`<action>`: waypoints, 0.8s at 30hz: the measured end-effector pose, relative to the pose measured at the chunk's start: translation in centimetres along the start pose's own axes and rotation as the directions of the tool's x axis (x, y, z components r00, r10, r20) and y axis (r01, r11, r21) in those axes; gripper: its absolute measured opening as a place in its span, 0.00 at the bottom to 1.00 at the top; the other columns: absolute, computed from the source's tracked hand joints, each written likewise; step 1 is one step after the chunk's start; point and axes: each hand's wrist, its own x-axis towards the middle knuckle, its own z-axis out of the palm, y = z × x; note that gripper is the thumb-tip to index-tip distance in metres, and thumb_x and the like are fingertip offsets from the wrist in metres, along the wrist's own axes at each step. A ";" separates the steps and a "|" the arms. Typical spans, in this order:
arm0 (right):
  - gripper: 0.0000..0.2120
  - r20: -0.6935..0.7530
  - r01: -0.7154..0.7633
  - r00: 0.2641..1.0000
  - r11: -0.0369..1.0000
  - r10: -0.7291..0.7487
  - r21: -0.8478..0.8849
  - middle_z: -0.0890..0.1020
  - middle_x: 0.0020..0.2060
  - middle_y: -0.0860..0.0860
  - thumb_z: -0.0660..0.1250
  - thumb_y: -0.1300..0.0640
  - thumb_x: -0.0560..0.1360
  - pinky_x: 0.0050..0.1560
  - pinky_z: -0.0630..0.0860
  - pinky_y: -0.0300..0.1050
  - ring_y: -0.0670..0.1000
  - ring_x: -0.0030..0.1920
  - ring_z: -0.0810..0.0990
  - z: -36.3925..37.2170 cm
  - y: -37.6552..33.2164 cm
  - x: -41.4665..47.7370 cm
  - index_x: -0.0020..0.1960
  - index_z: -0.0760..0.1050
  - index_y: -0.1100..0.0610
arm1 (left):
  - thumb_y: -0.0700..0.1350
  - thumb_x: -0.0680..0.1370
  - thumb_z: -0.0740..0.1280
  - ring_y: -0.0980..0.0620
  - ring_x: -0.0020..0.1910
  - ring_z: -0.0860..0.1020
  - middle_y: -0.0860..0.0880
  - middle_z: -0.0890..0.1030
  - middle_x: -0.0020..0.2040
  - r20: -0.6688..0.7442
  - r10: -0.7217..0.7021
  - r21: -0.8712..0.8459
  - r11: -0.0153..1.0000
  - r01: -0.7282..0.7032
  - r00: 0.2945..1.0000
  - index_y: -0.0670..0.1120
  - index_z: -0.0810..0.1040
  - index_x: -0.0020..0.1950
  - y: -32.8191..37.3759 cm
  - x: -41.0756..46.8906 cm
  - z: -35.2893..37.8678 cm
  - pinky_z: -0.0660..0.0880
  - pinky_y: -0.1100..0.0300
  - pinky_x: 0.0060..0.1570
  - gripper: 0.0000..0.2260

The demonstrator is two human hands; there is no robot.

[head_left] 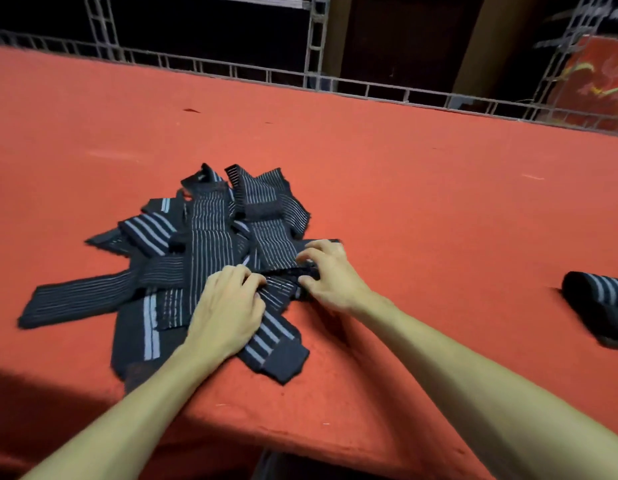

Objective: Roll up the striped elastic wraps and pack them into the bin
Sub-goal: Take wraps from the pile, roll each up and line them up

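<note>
1. Hands: left hand (227, 306) and right hand (330, 275) both pinch one wrap (282, 284) at the near edge of the pile (210, 230) on the surface (421, 188).
2. Risk: the pile overlaps it, so rolling may drag others in or skew the roll.
3. Bin is out of view; a finished roll (598, 303) lies well apart, right.
</note>
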 end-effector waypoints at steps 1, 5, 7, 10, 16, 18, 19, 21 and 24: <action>0.20 -0.001 0.034 0.999 0.999 -0.034 -0.022 0.71 0.67 0.55 0.67 0.58 0.74 0.71 0.56 0.42 0.56 0.69 0.63 0.6 -0.1 0.8 0.66 0.73 0.58 | 0.50 0.73 0.55 0.50 0.49 0.73 0.52 0.76 0.44 -0.011 0.003 -0.025 1.000 -0.004 1.000 0.48 0.80 0.50 0.0 0.2 0.1 0.62 0.57 0.54 0.16; 0.19 0.064 0.073 0.996 0.996 -0.070 -0.043 0.76 0.65 0.52 0.67 0.56 0.75 0.69 0.65 0.46 0.52 0.67 0.71 2.3 -1.0 3.1 0.66 0.74 0.56 | 0.49 0.71 0.56 0.51 0.47 0.73 0.53 0.76 0.43 -0.044 -0.044 -0.097 0.994 0.039 0.998 0.49 0.80 0.47 -0.2 0.6 0.4 0.61 0.58 0.52 0.14; 0.14 0.025 0.039 0.999 0.999 -0.039 -0.012 0.81 0.59 0.51 0.66 0.56 0.76 0.64 0.70 0.46 0.52 0.62 0.77 2.7 -1.1 3.5 0.62 0.78 0.54 | 0.49 0.72 0.55 0.53 0.48 0.72 0.54 0.75 0.44 -0.033 -0.051 -0.125 0.991 0.046 0.998 0.50 0.79 0.48 -0.2 0.6 0.5 0.62 0.58 0.52 0.14; 0.11 -0.021 0.020 1.000 0.999 -0.019 0.025 0.84 0.53 0.51 0.66 0.57 0.76 0.59 0.73 0.48 0.52 0.57 0.80 2.0 -1.0 3.5 0.57 0.82 0.52 | 0.51 0.71 0.54 0.53 0.49 0.73 0.55 0.75 0.44 -0.025 -0.061 -0.157 0.986 0.056 0.998 0.51 0.79 0.48 -0.3 0.6 0.1 0.64 0.57 0.53 0.15; 0.06 0.053 0.098 0.994 0.995 -0.099 0.022 0.84 0.40 0.51 0.68 0.59 0.76 0.43 0.70 0.42 0.48 0.42 0.80 -2.7 -0.2 0.8 0.49 0.83 0.57 | 0.57 0.74 0.54 0.52 0.55 0.72 0.54 0.77 0.53 0.072 -0.061 -0.097 0.993 0.068 0.996 0.51 0.75 0.60 -0.1 0.5 -0.8 0.65 0.56 0.59 0.20; 0.05 0.064 0.102 0.993 0.995 -0.101 -0.019 0.84 0.38 0.53 0.68 0.59 0.75 0.43 0.71 0.46 0.50 0.41 0.80 -4.3 0.8 -0.7 0.48 0.82 0.59 | 0.54 0.76 0.61 0.51 0.59 0.71 0.53 0.75 0.59 0.109 -0.079 -0.100 0.991 0.090 0.991 0.50 0.70 0.67 0.3 0.5 -1.1 0.64 0.55 0.62 0.20; 0.05 0.068 0.094 0.993 0.995 -0.092 -0.024 0.85 0.40 0.54 0.68 0.59 0.75 0.44 0.72 0.47 0.50 0.43 0.81 -5.1 1.3 -1.5 0.48 0.82 0.59 | 0.53 0.77 0.63 0.50 0.61 0.70 0.51 0.73 0.61 0.126 -0.077 -0.112 0.989 0.092 0.989 0.50 0.67 0.69 0.8 0.5 -1.3 0.63 0.55 0.63 0.21; 0.06 0.082 0.075 0.994 0.997 -0.074 -0.006 0.86 0.43 0.53 0.69 0.59 0.75 0.46 0.74 0.44 0.45 0.45 0.82 -6.4 2.8 -3.2 0.51 0.83 0.57 | 0.51 0.78 0.64 0.49 0.64 0.67 0.50 0.70 0.63 0.162 -0.045 -0.184 0.980 0.076 0.986 0.50 0.66 0.71 2.7 0.7 -1.9 0.63 0.53 0.64 0.22; 0.07 0.091 0.051 0.994 0.997 -0.056 0.055 0.86 0.46 0.52 0.71 0.58 0.74 0.46 0.75 0.42 0.36 0.45 0.77 -8.0 4.8 -6.3 0.52 0.84 0.54 | 0.52 0.77 0.65 0.51 0.62 0.68 0.52 0.71 0.59 0.191 0.068 -0.295 0.955 -0.008 0.979 0.51 0.71 0.66 6.8 1.0 -2.2 0.64 0.54 0.63 0.18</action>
